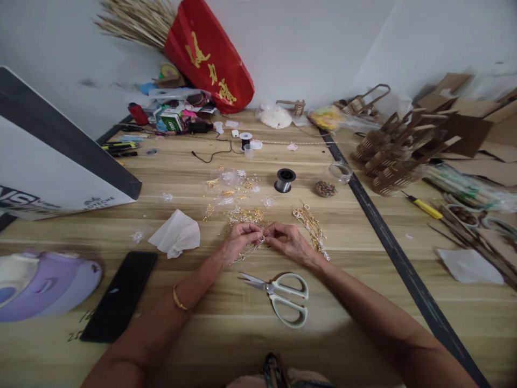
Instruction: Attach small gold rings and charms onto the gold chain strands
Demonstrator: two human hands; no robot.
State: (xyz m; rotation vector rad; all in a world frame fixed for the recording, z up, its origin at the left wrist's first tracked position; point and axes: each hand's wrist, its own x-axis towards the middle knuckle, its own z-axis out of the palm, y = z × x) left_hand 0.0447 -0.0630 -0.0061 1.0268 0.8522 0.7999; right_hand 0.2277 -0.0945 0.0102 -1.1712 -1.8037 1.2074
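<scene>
Both hands meet at the centre of the table, fingertips pinched on a small beaded chain [251, 251] that trails down to the left. My left hand [240, 240] grips it from the left, and my right hand [287, 241] holds its end from the right. Behind the fingers lies a pile of small gold beads [246, 215]. Several finished-looking gold and silver chains [312, 226] lie just beyond my right hand. Scissors with pale green handles [278, 295] rest slightly open, nearer to me than the hands.
A black wire spool [285, 180] and a container of dark beads [325, 188] stand farther back. To the left are a crumpled tissue [176, 234], a black phone [120, 296] and a purple-white object [50, 283]. Small woven baskets [398, 156] crowd the right.
</scene>
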